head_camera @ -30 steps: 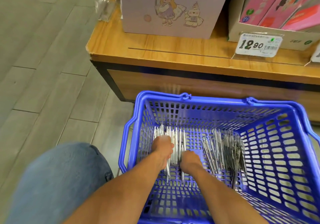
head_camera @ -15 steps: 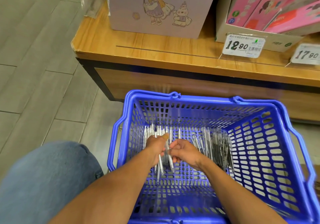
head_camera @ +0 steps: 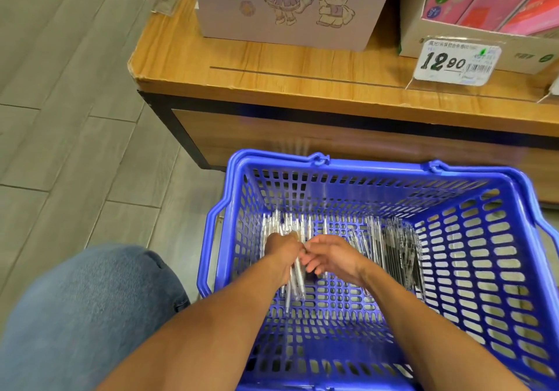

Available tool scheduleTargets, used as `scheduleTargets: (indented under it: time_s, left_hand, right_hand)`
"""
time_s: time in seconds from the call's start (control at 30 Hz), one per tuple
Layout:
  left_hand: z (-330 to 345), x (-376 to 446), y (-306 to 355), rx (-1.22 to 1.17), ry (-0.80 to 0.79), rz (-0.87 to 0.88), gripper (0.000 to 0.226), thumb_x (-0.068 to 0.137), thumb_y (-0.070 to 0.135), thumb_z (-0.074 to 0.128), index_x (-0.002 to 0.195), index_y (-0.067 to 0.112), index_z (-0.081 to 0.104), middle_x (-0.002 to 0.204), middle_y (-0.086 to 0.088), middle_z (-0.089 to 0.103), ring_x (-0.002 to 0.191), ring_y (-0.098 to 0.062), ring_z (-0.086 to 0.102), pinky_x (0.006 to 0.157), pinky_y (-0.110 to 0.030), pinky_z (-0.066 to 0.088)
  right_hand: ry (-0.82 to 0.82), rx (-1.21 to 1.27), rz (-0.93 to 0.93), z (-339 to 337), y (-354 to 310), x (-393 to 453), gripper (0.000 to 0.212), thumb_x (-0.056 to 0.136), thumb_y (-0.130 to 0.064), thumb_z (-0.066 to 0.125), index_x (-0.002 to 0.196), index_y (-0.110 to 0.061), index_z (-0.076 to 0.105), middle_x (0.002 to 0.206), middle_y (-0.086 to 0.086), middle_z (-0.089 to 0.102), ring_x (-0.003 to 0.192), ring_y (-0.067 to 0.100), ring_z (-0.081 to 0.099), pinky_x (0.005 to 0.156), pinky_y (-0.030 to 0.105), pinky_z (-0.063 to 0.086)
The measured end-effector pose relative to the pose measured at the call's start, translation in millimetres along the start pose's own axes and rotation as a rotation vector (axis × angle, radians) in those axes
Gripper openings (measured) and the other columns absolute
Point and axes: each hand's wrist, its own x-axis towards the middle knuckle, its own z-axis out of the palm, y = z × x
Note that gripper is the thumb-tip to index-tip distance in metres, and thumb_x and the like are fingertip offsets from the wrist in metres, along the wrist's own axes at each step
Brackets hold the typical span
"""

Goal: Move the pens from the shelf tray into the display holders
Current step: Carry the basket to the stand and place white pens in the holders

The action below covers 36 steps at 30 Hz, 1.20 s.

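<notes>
Right hand [head_camera: 331,257] lifted, uncurled; left hand [head_camera: 282,250] grips pens [head_camera: 295,278], fingers hidden.

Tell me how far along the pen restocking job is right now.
Nothing looks placed yet: no display holders are in view. In hand: the left hand grips a bundle of pens, the right hand feeding it. Left: many pens lie in the blue basket.
</notes>
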Motion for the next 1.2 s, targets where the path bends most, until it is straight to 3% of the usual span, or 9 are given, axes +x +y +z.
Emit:
scheduleTargets:
  time_s: [0.13, 0.2, 0.33, 0.43, 0.5, 0.63, 0.9, 1.1, 1.2]
  left_hand:
    - [0.7, -2.2, 1.1, -0.026, 0.036, 0.02, 0.047, 0.103, 0.012, 0.049, 0.147, 0.006, 0.031, 0.112, -0.012, 0.065, 0.064, -0.014, 0.061, 0.057, -0.025, 0.05]
    - [-0.2, -4.6, 1.5, -0.038, 0.032, 0.018, 0.056, 0.1, 0.014, 0.054, 0.15, 0.009, 0.029, 0.104, -0.009, 0.062, 0.061, -0.013, 0.054, 0.05, -0.024, 0.046]
    - [-1.2, -6.2, 1.0, -0.068, 0.028, 0.009, 0.067, 0.098, 0.016, 0.059, 0.155, 0.013, 0.022, 0.118, -0.013, 0.062, 0.06, -0.012, 0.048, 0.05, -0.025, 0.043]
    - [-1.2, -4.5, 2.4, -0.079, 0.022, 0.004, 0.069, 0.098, 0.015, 0.059, 0.155, 0.011, 0.021, 0.122, -0.013, 0.062, 0.061, -0.012, 0.047, 0.052, -0.025, 0.044]
    - [-1.2, -3.3, 2.7, -0.098, 0.015, 0.001, 0.072, 0.097, 0.018, 0.062, 0.155, 0.011, 0.021, 0.122, -0.014, 0.062, 0.065, -0.014, 0.051, 0.06, -0.028, 0.048]
    - [-1.7, -1.8, 3.2, -0.076, 0.012, 0.013, 0.084, 0.092, 0.031, 0.069, 0.155, 0.012, 0.018, 0.13, -0.016, 0.058, 0.109, -0.03, 0.061, 0.098, -0.044, 0.051]
    - [-2.8, -7.0, 7.2, -0.132, 0.006, -0.001, 0.069, 0.098, 0.028, 0.061, 0.154, 0.014, 0.023, 0.142, -0.017, 0.052, 0.115, -0.032, 0.061, 0.093, -0.044, 0.056]
    - [-6.2, -5.8, 6.1, -0.145, 0.068, -0.007, 0.06, 0.101, 0.008, 0.053, 0.154, 0.012, 0.024, 0.092, -0.009, 0.064, 0.061, -0.014, 0.057, 0.054, -0.027, 0.05]
    - [-8.1, -6.3, 4.3, -0.114, 0.077, -0.01, 0.052, 0.101, 0.009, 0.051, 0.15, 0.01, 0.032, 0.077, -0.005, 0.059, 0.054, -0.012, 0.049, 0.049, -0.027, 0.043]
  right_hand:
    - [0.613, -0.584, 0.097, -15.5, 17.7, 23.0, 0.02, 0.095, -0.011, 0.058, 0.113, -0.004, 0.055, 0.082, 0.002, 0.062, 0.063, 0.013, 0.058, 0.052, 0.023, 0.044]
    - [0.69, -0.729, 0.172, -13.4, 27.2, 30.2, 0.032, 0.096, -0.012, 0.058, 0.124, -0.003, 0.048, 0.09, 0.004, 0.06, 0.068, 0.015, 0.055, 0.046, 0.018, 0.034]
    - [0.58, -0.903, 0.271, -5.1, 40.0, 36.9, 0.049, 0.097, -0.018, 0.058, 0.139, -0.001, 0.036, 0.115, 0.015, 0.063, 0.09, 0.024, 0.065, 0.05, 0.018, 0.039]
    - [0.505, -0.927, 0.305, -5.7, 35.0, 34.0, 0.022, 0.096, -0.023, 0.06, 0.107, -0.004, 0.056, 0.091, 0.008, 0.064, 0.075, 0.019, 0.064, 0.053, 0.024, 0.049]
    - [0.413, -0.71, 0.23, -9.0, 30.7, 28.9, 0.016, 0.095, -0.018, 0.059, 0.083, -0.008, 0.057, 0.075, 0.007, 0.064, 0.061, 0.016, 0.062, 0.061, 0.03, 0.056]
    - [0.117, -0.3, 0.041, -7.9, 7.8, 9.3, 0.004, 0.091, -0.007, 0.057, 0.088, -0.007, 0.059, 0.067, 0.004, 0.063, 0.058, 0.014, 0.059, 0.06, 0.029, 0.051]
    - [-0.199, -0.028, 0.077, -0.3, -8.0, 7.3, 0.018, 0.087, -0.022, 0.072, 0.095, -0.007, 0.067, 0.08, 0.008, 0.07, 0.062, 0.014, 0.062, 0.057, 0.021, 0.051]
    - [0.515, -0.655, 0.092, 6.0, 13.8, 40.3, 0.029, 0.09, -0.005, 0.054, 0.063, -0.011, 0.05, 0.059, 0.003, 0.05, 0.056, 0.02, 0.05, 0.064, 0.037, 0.052]
    - [0.549, -0.831, 0.189, 18.1, 23.4, 52.3, 0.008, 0.094, -0.014, 0.056, 0.096, -0.007, 0.054, 0.091, 0.01, 0.06, 0.08, 0.024, 0.059, 0.064, 0.027, 0.044]
